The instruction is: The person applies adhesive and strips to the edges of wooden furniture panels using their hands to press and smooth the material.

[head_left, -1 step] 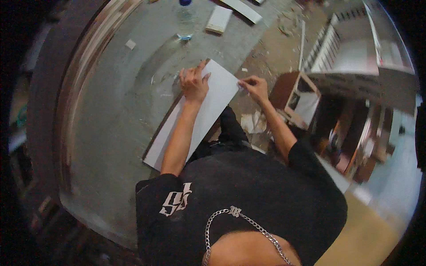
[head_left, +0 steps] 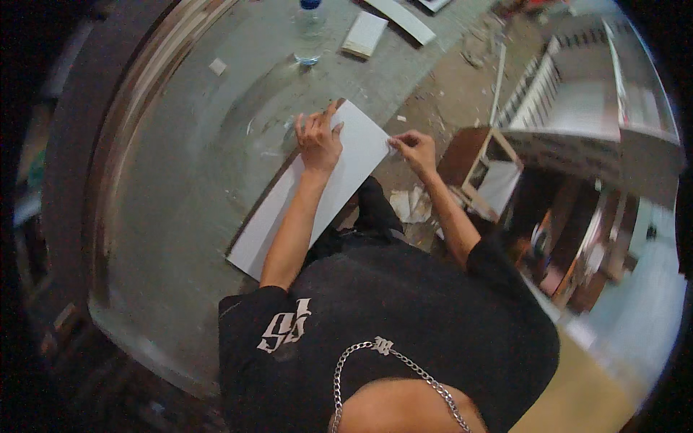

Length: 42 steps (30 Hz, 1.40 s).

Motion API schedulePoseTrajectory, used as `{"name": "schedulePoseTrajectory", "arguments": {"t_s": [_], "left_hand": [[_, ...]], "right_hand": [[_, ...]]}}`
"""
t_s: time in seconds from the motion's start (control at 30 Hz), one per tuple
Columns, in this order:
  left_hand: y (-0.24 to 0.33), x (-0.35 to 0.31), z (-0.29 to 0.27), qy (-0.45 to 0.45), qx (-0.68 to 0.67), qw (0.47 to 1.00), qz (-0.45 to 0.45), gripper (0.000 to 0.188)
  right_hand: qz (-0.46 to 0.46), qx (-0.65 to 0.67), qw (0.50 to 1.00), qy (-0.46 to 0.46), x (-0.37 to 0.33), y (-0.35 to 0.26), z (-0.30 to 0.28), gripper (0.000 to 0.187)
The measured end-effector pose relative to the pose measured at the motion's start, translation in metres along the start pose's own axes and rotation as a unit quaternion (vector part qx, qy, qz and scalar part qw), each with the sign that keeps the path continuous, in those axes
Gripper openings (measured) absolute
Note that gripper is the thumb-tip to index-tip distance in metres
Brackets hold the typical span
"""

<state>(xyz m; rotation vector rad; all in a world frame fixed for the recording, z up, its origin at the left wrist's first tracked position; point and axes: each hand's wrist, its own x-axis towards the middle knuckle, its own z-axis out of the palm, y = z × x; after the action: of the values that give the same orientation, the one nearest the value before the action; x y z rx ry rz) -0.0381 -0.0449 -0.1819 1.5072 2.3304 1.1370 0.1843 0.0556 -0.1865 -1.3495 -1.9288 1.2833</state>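
Note:
A long white board (head_left: 352,155) with a darker brown left edge lies slantwise near the table's right side, in front of my body. Across its far-left part rests my left hand (head_left: 318,142), its fingers spread and partly bent, with the fingertips near the brown edge. At the board's far-right corner, my right hand (head_left: 416,154) is closed in a pinch. The thumb and forefinger meet at that corner; whatever is between them is too small to make out. My left forearm covers part of the board's near half.
On the grey-green table (head_left: 170,187) stand a clear bottle (head_left: 308,40) with a blue cap and a white block (head_left: 364,35). A pale strip (head_left: 403,22) and a small whitish square (head_left: 217,66) lie there too. Right of the table, scraps litter the floor beside a brown wooden box (head_left: 462,155).
The whole view has shifted slightly, with the bottle and block a little lower and farther right. Both hands keep nearly the same places on the board.

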Motion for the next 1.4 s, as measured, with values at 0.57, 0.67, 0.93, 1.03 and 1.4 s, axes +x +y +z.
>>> {"name": "schedulePoseTrajectory", "arguments": {"t_s": [0.57,0.67,0.93,1.03,1.4], "left_hand": [[0.009,-0.016,0.015,0.148,0.098,0.974,-0.138,0.032],[0.005,-0.009,0.016,0.174,0.076,0.974,-0.121,0.030],[0.003,-0.015,0.011,0.152,0.077,0.975,-0.140,0.030],[0.003,-0.002,0.015,0.173,0.056,0.976,-0.121,0.030],[-0.011,-0.010,0.017,0.235,0.206,0.915,-0.255,0.028]], "right_hand": [[-0.042,0.001,0.986,-0.160,0.057,-0.038,0.028,0.027],[-0.040,-0.024,0.979,-0.200,0.104,-0.068,0.061,0.025],[-0.118,0.034,0.944,-0.307,0.136,-0.057,0.071,0.016],[-0.259,-0.042,0.896,-0.359,0.161,-0.055,0.071,0.013],[-0.471,-0.196,0.766,-0.391,0.144,-0.066,0.098,0.019]]}}
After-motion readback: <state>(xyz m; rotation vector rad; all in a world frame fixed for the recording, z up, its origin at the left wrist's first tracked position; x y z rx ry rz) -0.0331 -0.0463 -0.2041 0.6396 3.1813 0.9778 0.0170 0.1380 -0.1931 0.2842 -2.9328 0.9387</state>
